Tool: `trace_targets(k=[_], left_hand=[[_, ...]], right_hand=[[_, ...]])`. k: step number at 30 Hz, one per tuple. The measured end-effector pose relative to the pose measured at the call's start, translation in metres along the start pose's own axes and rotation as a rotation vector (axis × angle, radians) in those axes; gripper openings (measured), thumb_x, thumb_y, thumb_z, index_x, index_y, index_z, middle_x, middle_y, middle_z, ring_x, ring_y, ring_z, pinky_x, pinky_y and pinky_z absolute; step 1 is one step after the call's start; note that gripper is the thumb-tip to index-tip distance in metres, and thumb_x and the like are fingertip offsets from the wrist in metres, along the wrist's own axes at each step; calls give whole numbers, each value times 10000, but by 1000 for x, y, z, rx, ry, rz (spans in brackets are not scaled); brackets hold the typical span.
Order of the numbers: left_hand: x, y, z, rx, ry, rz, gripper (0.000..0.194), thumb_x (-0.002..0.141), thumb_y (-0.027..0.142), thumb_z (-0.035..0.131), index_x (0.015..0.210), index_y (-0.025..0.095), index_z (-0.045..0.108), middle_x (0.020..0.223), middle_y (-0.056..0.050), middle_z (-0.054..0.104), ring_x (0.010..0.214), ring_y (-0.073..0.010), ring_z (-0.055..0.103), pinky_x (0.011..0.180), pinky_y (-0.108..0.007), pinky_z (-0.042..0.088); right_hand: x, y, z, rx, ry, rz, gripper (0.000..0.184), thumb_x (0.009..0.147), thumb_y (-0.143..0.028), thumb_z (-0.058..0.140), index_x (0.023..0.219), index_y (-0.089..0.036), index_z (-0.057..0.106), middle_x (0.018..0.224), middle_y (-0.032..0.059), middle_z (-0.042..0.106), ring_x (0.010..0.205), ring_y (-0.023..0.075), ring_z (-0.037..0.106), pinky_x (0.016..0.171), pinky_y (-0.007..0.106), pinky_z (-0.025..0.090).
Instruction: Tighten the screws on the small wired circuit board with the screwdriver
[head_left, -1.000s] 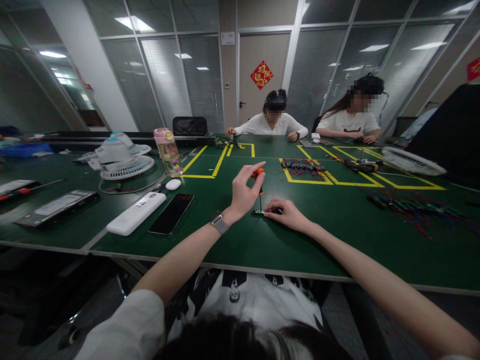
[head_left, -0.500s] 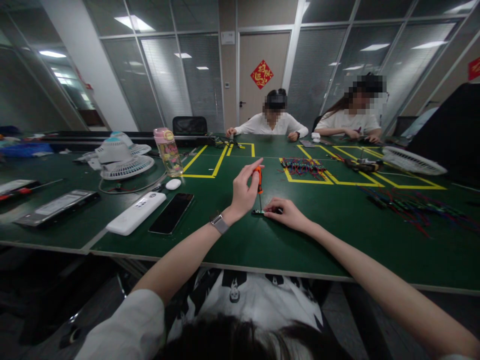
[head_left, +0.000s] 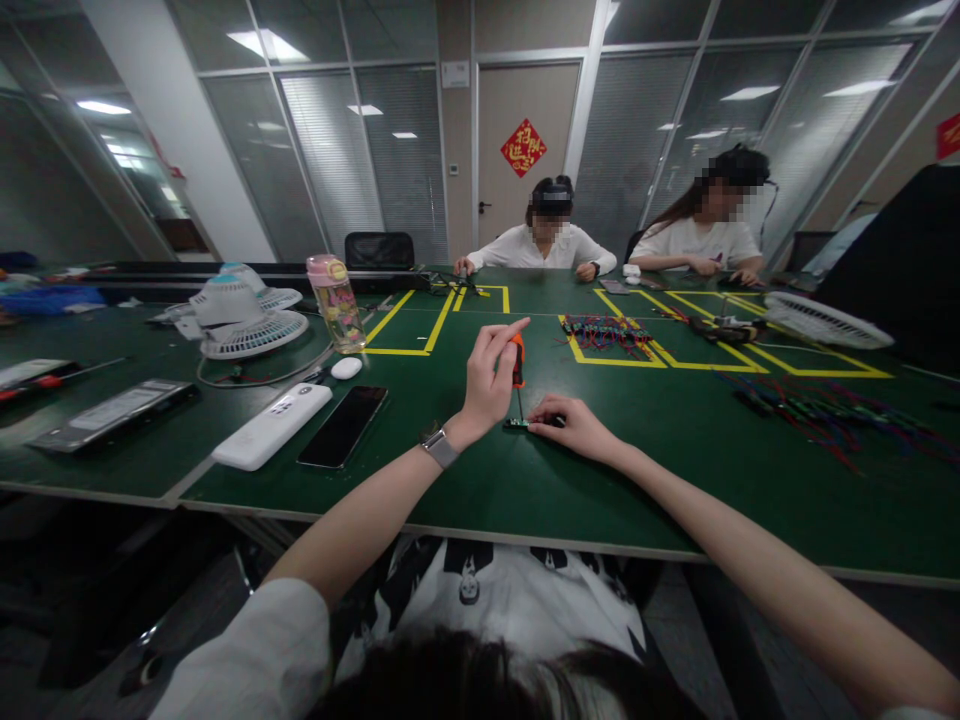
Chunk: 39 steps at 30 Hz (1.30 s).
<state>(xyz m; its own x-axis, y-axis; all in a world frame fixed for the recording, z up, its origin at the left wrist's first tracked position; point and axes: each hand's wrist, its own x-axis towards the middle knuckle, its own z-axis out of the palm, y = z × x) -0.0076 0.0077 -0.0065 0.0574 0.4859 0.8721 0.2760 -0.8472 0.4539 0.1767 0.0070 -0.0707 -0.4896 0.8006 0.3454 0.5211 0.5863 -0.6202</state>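
Note:
My left hand pinches the orange handle of a small screwdriver, which stands upright with its tip on a small green circuit board. The index finger rests on top of the handle. My right hand lies on the green table, fingers closed on the right end of the board, pressing it down. A grey watch sits on my left wrist.
A black phone, a white power bank, a white mouse, a pink bottle and fans lie to the left. Coloured wire bundles lie in yellow-taped squares beyond and at right. Two people sit opposite.
My left fingers have shifted round the screwdriver handle, turning it slightly in place. The right hand and the board have stayed where they were.

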Motion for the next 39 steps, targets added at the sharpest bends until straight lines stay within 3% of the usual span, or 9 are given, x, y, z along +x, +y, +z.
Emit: trace_targets(k=[3,8,13,17,20,24,27,32,39], left_hand=[[0,-3,0,-27,-23,1,360,999,281,321,1274,225,547,1152,-71,611,1068,-164,574,932,-314,446],[-1,-5,2,-39,-31,-25,349,992,278,358,1295,225,522,1234,-83,622,1083,-170,602,928,-328,470],[0,-1,3,1,11,1,272,943,287,504,1191,212,588,1051,-56,658,944,-150,618,858,-297,485],[2,2,2,66,39,33,200,894,291,594,1067,202,642,892,-24,595,836,-136,563,799,-272,469],[1,3,1,68,36,21,186,923,301,542,1040,207,651,889,-28,568,835,-138,552,801,-276,463],[0,2,0,20,-10,-5,302,987,284,376,1163,225,614,982,-49,598,907,-146,577,825,-284,462],[0,0,0,-28,-33,-2,341,995,270,339,1244,220,567,1077,-62,636,993,-155,594,876,-298,456],[0,0,1,-42,-34,-20,343,993,288,350,1257,226,560,1113,-69,659,1014,-166,612,886,-314,465],[1,-1,2,-7,-6,-5,271,948,280,484,1182,208,599,976,-47,640,868,-144,588,807,-285,477]], right_hand=[[0,-1,0,1,0,3,152,820,-305,663,860,-178,737,803,45,626,713,163,585,684,295,476],[-1,-2,-1,-2,0,7,156,823,-309,658,858,-178,734,803,43,627,715,162,583,678,291,472],[0,-2,0,18,6,-3,168,820,-318,656,837,-169,731,797,48,624,708,167,585,672,295,467],[-1,-2,0,23,8,-7,184,823,-323,650,843,-159,730,804,52,625,709,166,582,676,299,468],[-1,-3,0,15,8,-3,175,824,-317,651,846,-163,732,802,49,624,707,161,578,677,295,468],[-1,-3,-1,8,2,4,167,825,-319,653,859,-175,732,804,46,628,711,161,579,680,294,472],[-1,-2,0,11,2,-2,170,824,-317,653,858,-171,733,805,49,629,713,164,581,685,300,476],[0,0,0,26,7,0,169,821,-327,664,854,-178,735,813,47,635,712,161,585,695,302,483],[0,0,0,12,1,2,154,822,-301,656,857,-172,734,799,43,623,715,161,583,691,297,477]])
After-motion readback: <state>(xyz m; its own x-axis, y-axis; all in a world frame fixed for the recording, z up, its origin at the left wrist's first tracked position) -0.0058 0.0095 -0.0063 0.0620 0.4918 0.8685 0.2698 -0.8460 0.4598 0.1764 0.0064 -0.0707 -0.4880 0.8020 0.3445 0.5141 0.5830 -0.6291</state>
